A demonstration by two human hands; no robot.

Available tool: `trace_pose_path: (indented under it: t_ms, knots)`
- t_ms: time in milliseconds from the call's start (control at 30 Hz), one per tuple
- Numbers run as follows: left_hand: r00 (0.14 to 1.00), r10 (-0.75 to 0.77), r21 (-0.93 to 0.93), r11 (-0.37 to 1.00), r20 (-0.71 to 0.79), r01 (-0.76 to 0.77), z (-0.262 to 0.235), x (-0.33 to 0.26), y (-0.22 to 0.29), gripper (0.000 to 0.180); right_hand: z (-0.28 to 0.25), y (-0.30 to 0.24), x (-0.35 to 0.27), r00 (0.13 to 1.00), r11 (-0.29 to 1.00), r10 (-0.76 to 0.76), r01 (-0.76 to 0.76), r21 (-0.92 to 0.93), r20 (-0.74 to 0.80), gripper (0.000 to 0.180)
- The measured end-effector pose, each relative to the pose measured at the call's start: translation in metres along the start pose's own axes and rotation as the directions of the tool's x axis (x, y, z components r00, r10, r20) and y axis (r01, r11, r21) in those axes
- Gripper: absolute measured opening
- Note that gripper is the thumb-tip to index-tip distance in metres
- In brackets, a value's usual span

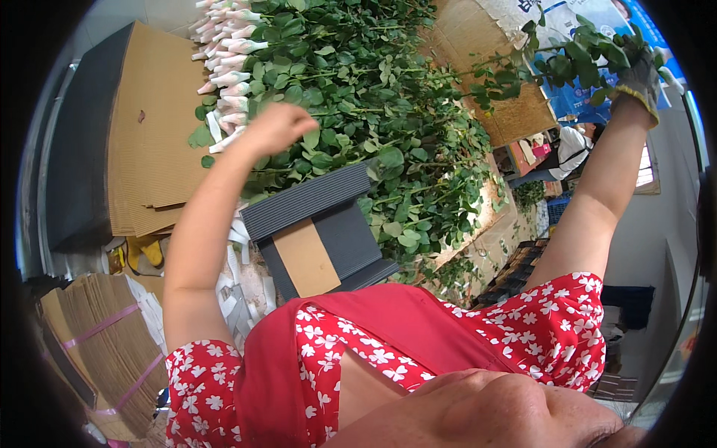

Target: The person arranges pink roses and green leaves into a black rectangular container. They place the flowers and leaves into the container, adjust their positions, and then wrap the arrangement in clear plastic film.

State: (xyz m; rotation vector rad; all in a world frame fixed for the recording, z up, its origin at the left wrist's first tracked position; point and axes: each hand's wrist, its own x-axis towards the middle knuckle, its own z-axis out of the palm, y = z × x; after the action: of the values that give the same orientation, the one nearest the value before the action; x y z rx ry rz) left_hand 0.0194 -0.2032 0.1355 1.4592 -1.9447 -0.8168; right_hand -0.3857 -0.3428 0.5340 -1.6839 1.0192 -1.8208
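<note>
At the far left, flat corrugated cardboard sheets (153, 134) are stacked in one pile against a dark panel, and two bundles of folded cardboard (97, 343), each tied with pink bands, are seen lower down. Above them, a row of rose buds wrapped in white sleeves (228, 63) is laid along the edge of the heap; the buds are too many and too crowded to be counted.

The left hand (278, 125) is raised bare, with the fingers curled into a loose fist; it is set against the leaves just right of the wrapped buds, and whether a stem is gripped cannot be told. Beneath it, one dark ribbed board (321, 224) with a tan cardboard panel is propped against the large heap of leafy green stems (373, 104), which fills the middle of the view.

At the upper right, the right hand (635, 78) is worn in a grey glove with a yellow cuff and is closed around one leafy stem (553, 63), which is held well above the heap and extends leftward from the grip. One other person in a white top (571, 149) is seen behind, below the raised arm.
</note>
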Motion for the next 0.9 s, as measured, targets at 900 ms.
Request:
trace_pose_path:
  t_ms: [900]
  knots:
    - [0.984,-0.12,0.021,0.993,0.132,0.118,0.026,-0.046,-0.041,0.021,0.086,0.083,-0.174,0.718,0.77,0.053,0.412,-0.486,0.694,0.035]
